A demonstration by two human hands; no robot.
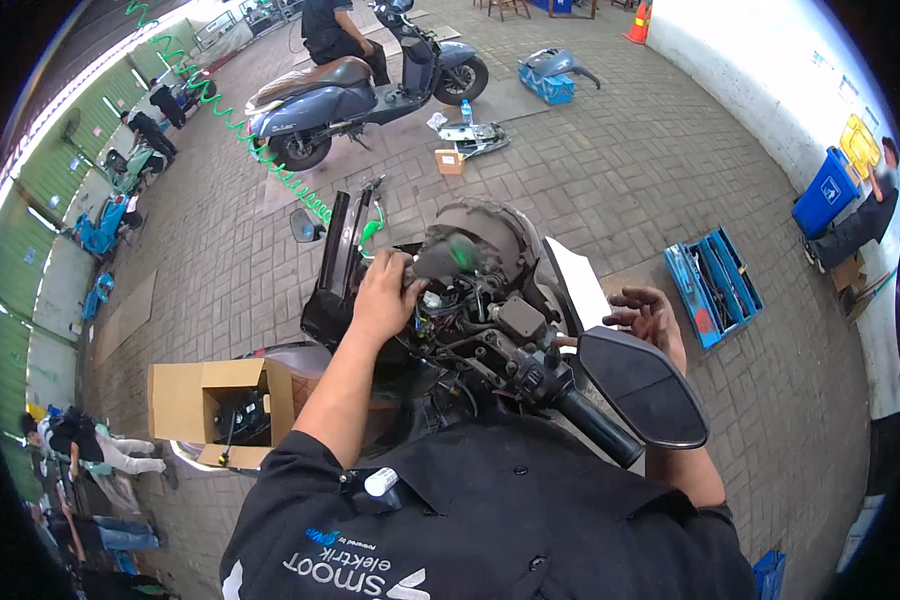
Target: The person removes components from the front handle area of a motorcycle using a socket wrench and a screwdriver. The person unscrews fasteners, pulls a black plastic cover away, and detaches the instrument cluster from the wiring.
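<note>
In front of me stands a scooter with its front opened up, a bundle of wires [432, 318] bared beside the steering. My left hand [384, 296] is closed at the left of that bundle, its fingertips against a dark, blurred part [448, 258]; what exactly it grips is not clear. Off to the right, my right hand [646, 318] has its fingers apart and curled, close to a white body panel [578, 284]. Part of that hand and forearm is hidden behind the mirror [638, 388]. The black handlebar grip [596, 424] points toward me.
A blue toolbox [712, 286] lies on the paving at right. At left an opened cardboard box [182, 400] holds black parts. A green coiled hose [232, 122] hangs across the upper left. Beyond stands a blue-grey scooter [342, 104] with a person beside it.
</note>
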